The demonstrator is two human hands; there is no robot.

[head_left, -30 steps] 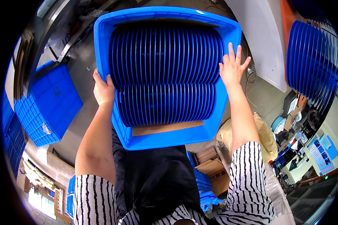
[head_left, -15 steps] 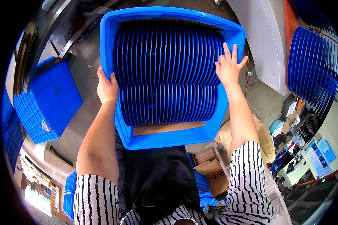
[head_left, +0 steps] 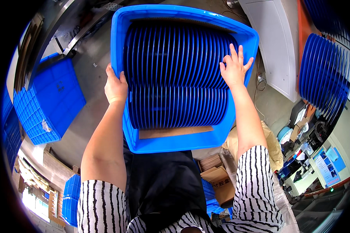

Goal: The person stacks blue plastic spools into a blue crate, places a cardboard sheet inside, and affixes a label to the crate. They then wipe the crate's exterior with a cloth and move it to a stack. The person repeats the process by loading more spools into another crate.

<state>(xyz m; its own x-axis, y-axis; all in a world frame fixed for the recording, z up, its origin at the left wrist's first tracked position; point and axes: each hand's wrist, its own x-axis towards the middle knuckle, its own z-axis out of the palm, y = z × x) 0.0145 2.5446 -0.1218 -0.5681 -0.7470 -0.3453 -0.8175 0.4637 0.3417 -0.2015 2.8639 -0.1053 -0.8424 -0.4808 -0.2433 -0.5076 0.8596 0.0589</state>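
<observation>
In front of my body is a blue plastic bin [head_left: 175, 146], its open top facing me. Two rows of thin, dark blue round discs [head_left: 179, 58] stand on edge inside it, packed side by side like reels. Brown cardboard [head_left: 175, 132] shows beneath the lower row. My left hand [head_left: 116, 86] is closed around the bin's left rim. At the right end of the upper row, my right hand [head_left: 235, 68] rests against the discs with several fingers spread. Its thumb and forefinger are bent close to a disc's edge, and no grip shows.
A large blue crate [head_left: 60, 97] stands at left. More blue discs [head_left: 324, 73] are stacked at right, beside a white panel [head_left: 270, 46]. Cardboard boxes [head_left: 221, 184] and a tan sack [head_left: 271, 145] lie near my right arm. A cluttered desk [head_left: 305, 174] is at lower right.
The bin has shifted slightly to the right, with my left hand still on its rim. My right hand stays at the right end of the discs, its fingers slightly lower on them.
</observation>
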